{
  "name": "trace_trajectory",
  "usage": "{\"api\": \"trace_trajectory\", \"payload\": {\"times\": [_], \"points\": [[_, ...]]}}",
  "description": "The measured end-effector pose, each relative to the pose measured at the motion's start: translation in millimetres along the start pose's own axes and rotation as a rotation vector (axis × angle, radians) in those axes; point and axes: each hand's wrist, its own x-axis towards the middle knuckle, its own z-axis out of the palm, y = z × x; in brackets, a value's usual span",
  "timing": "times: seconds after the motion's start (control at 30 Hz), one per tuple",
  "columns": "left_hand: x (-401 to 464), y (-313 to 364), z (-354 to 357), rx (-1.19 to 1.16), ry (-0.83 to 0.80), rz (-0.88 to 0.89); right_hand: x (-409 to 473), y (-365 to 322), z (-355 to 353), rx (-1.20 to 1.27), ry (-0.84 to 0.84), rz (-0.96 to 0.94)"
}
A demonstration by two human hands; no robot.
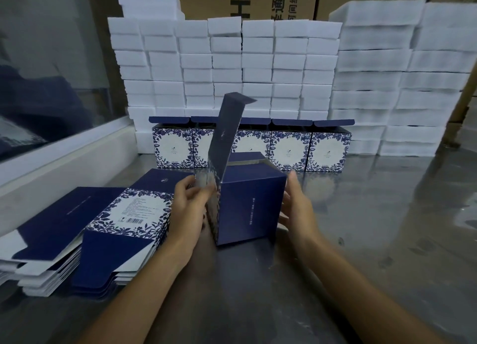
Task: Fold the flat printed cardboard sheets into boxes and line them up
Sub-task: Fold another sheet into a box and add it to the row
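A dark blue box (249, 206) stands on the steel table (361, 240) in front of me, its lid flap (227, 134) sticking up. My left hand (187, 214) grips the box's left wall, fingers curled at the edge. Against the right wall my right hand (296, 209) lies flat with straight fingers. A row of several folded boxes (289, 147) with blue floral print and open lids stands behind. A stack of flat printed sheets (103, 227) lies at the left.
Tall stacks of white foam blocks (232, 67) line the back, with more (413, 85) at the right. Brown cartons (258, 0) rise behind them. A white ledge (64, 163) and a glass pane border the left side.
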Motion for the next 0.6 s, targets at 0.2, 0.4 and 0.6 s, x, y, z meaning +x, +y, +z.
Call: {"api": "trace_trajectory", "payload": {"times": [0.2, 0.4, 0.6], "points": [[-6, 4, 0, -0.010, -0.188, 0.083, 3, 6, -1, -0.041, 0.098, -0.124], [-7, 6, 0, -0.029, -0.141, 0.148, 5, -2, -10, -0.098, 0.258, -0.321], [-7, 9, 1, -0.118, -0.167, 0.156, -4, -9, -1, 0.113, -0.017, -0.304]]}}
